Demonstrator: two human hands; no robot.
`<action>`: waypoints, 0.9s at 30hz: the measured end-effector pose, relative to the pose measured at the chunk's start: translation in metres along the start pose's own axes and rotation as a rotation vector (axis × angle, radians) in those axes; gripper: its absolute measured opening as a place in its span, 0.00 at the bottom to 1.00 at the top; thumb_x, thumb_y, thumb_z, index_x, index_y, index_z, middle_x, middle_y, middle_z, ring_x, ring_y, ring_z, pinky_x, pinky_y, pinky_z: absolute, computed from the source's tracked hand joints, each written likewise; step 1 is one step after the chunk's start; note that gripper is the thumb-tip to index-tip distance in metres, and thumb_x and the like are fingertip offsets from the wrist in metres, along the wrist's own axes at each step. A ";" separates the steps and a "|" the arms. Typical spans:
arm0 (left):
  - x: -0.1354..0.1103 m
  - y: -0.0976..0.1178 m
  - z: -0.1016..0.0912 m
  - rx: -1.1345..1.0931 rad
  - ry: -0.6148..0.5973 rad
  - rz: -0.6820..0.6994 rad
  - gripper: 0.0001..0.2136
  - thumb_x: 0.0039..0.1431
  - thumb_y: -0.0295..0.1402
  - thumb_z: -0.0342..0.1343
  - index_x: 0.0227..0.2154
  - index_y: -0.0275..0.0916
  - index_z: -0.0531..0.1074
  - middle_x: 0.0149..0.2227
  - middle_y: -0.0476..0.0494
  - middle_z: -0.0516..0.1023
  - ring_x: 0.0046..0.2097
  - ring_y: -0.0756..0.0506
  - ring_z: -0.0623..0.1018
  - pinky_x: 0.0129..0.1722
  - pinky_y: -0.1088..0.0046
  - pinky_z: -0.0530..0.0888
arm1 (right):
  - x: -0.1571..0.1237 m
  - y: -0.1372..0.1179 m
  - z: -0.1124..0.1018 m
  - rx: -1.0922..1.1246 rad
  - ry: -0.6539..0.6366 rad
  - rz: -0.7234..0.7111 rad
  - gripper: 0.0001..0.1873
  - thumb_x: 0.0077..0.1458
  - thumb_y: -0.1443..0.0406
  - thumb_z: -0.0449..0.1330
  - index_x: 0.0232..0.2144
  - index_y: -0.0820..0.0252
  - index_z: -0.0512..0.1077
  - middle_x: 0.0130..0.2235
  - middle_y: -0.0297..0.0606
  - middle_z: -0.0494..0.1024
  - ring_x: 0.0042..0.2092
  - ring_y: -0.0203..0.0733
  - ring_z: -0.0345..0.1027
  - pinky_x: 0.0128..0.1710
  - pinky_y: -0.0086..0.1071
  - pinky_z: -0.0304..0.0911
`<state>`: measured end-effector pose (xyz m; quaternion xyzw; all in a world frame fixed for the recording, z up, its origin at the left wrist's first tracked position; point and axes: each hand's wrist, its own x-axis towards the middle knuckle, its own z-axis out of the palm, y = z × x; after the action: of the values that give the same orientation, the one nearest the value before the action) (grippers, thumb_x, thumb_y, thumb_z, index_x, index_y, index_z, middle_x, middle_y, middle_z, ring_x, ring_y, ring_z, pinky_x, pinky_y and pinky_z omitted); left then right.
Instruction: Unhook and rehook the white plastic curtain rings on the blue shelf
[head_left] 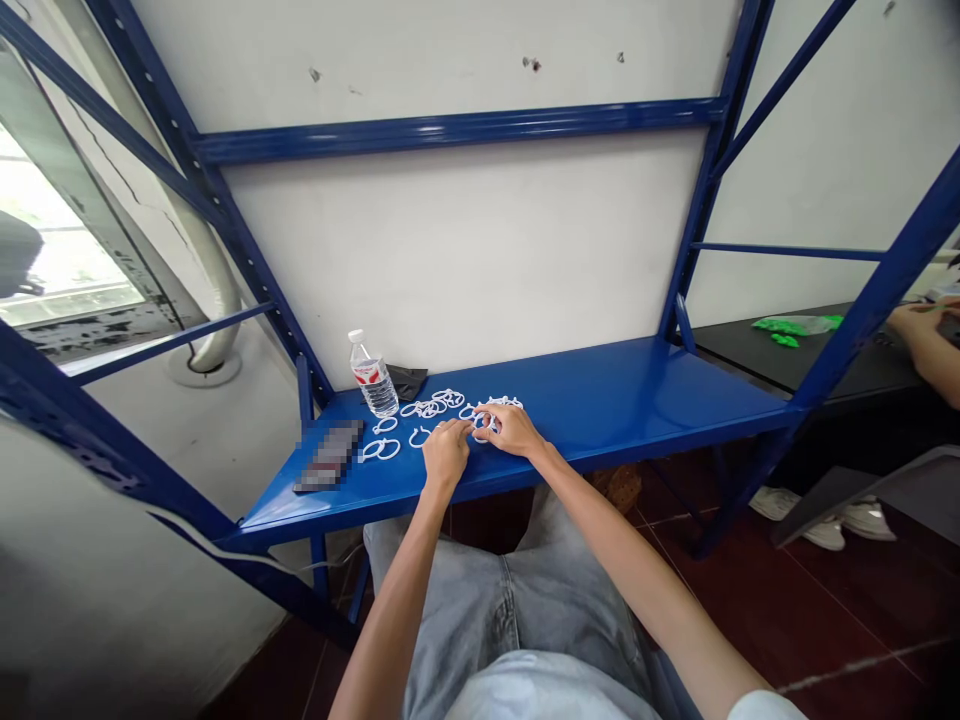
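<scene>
My right hand (pixel 511 428) is closed on a white plastic ring (pixel 480 436), held low over the front of the blue table (pixel 592 405). Close beside it, my left hand (pixel 448 455) has its fingers drawn together, the tips almost meeting the right hand's. What lies between the left fingertips is hidden. Left of that hand, an open-looking white ring (pixel 417 438) lies by itself, with two overlapping rings (pixel 381 450) and one single ring (pixel 385 425) further left. Behind the hands is a cluster of several white rings (pixel 433 406); more rings (pixel 506 402) lie partly behind the right hand.
A water bottle (pixel 373 376) stands at the back left beside a black flat item (pixel 407 382). A blurred-out dark rectangular object (pixel 330 455) lies at the left. Blue posts (pixel 679 250) frame the table. At far right, another person's hand (pixel 926 335) is near green pieces (pixel 784 328).
</scene>
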<state>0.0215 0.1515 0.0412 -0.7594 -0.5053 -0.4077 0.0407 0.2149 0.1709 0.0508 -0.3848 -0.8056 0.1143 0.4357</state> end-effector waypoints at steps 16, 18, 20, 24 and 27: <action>0.005 -0.007 -0.001 -0.158 -0.015 -0.009 0.11 0.68 0.31 0.54 0.37 0.44 0.84 0.34 0.42 0.85 0.38 0.41 0.80 0.40 0.66 0.74 | 0.001 -0.002 0.001 -0.030 -0.005 0.007 0.22 0.67 0.47 0.62 0.50 0.56 0.80 0.41 0.41 0.83 0.38 0.43 0.75 0.40 0.33 0.64; 0.006 -0.007 -0.002 -0.176 -0.028 -0.006 0.12 0.70 0.33 0.53 0.40 0.44 0.84 0.37 0.42 0.85 0.39 0.40 0.81 0.41 0.65 0.75 | 0.001 -0.003 0.001 -0.043 0.008 0.015 0.22 0.67 0.47 0.63 0.51 0.56 0.79 0.40 0.40 0.83 0.39 0.43 0.75 0.41 0.33 0.65; 0.006 -0.011 -0.007 -0.171 -0.041 0.006 0.13 0.72 0.36 0.51 0.44 0.43 0.83 0.43 0.40 0.85 0.43 0.39 0.81 0.44 0.64 0.75 | 0.002 -0.004 0.000 -0.078 0.049 0.029 0.22 0.66 0.47 0.63 0.52 0.55 0.79 0.41 0.40 0.83 0.41 0.45 0.75 0.43 0.35 0.66; 0.003 -0.031 -0.027 0.059 0.025 -0.117 0.17 0.71 0.41 0.52 0.54 0.41 0.79 0.50 0.33 0.83 0.50 0.34 0.80 0.51 0.58 0.75 | 0.003 0.000 0.001 -0.164 0.151 0.076 0.24 0.69 0.48 0.61 0.58 0.55 0.76 0.48 0.46 0.82 0.52 0.52 0.73 0.50 0.42 0.69; 0.000 -0.049 -0.041 0.348 0.014 -0.281 0.26 0.64 0.51 0.58 0.55 0.36 0.78 0.52 0.26 0.81 0.54 0.27 0.79 0.53 0.52 0.73 | 0.004 0.005 0.003 -0.200 0.196 0.100 0.27 0.70 0.49 0.59 0.63 0.55 0.73 0.56 0.49 0.78 0.57 0.56 0.69 0.55 0.48 0.69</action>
<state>-0.0414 0.1559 0.0509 -0.6603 -0.6684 -0.3215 0.1176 0.2138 0.1778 0.0487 -0.4751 -0.7463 0.0170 0.4658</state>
